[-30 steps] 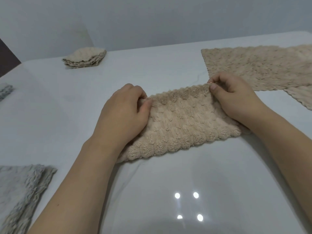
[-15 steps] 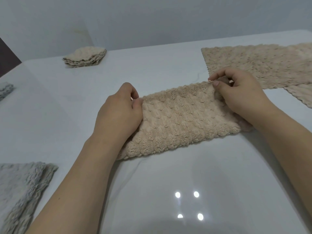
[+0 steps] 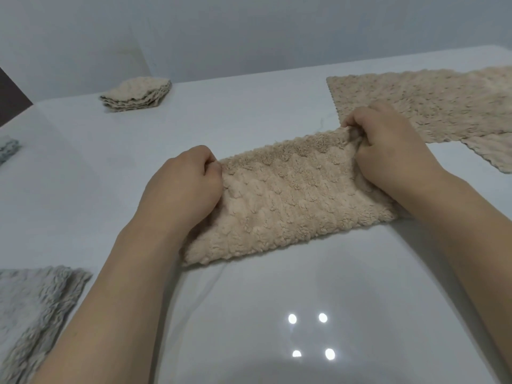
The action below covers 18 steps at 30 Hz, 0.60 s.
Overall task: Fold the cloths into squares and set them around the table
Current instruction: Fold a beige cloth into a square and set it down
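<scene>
Beige cloth [image 3: 293, 200] lies folded into a long band across the middle of the table [image 3: 249, 314], running slantwise from the near left toward the far right. The left hand [image 3: 182, 189] pinches its far left corner with curled fingers, and the right hand [image 3: 388, 151] grips the far right corner, bunching the pile there a little. Both hold the same far long edge.

It looks soft, thick and light (a fluffy, knobbly towel weave), so it should drape and sag rather than keep a crease, and its layers may slide on each other over the glossy tabletop. Taking it by the corners, as now, seems the best hold; the next fold probably brings one short end over the other to make a square.

A folded beige square [image 3: 137, 95] sits at the far left corner. Unfolded beige cloths [image 3: 432, 106] lie along the far right edge, a grey cloth [image 3: 30, 314] at the near left edge, and another grey piece [image 3: 8, 148] at the left edge.
</scene>
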### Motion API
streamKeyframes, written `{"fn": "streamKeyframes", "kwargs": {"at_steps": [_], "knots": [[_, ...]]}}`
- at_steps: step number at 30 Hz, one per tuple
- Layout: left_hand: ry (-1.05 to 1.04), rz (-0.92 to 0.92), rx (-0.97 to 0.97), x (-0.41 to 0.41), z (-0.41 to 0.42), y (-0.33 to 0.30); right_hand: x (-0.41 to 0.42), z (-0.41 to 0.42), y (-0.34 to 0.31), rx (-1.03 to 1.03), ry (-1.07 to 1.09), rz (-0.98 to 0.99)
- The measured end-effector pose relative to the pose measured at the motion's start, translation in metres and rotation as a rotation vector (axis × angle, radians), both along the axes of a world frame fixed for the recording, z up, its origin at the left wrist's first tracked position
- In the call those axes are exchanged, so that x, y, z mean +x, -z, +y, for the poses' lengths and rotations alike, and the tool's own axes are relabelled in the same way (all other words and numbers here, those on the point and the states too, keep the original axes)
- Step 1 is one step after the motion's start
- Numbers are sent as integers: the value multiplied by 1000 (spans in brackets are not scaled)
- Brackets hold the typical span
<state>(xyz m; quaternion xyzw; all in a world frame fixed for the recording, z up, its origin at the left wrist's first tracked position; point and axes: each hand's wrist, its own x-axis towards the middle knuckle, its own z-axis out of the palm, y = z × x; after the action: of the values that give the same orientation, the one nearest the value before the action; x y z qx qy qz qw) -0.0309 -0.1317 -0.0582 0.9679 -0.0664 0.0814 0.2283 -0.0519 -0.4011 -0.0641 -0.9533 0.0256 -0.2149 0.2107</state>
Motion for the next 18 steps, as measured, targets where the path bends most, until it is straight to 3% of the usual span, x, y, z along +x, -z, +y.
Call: {"fn": "streamKeyframes", "kwargs": {"at_steps": [5,8,10,13,18], "knots": [[-70,-195,139,1,-1,7,-4,8,-4,-119,38,-174],[113,-390,36,-16,-19,-1,-13,29,-17,-128,-14,-164],[255,-329,60,-22,-29,5,-18,47,-11,-190,-42,90],[257,-48,147,-17,-29,19,-21,60,13,-288,-72,391],[101,41,160,-1,-19,20,-17,55,18,-236,-89,422]]}}
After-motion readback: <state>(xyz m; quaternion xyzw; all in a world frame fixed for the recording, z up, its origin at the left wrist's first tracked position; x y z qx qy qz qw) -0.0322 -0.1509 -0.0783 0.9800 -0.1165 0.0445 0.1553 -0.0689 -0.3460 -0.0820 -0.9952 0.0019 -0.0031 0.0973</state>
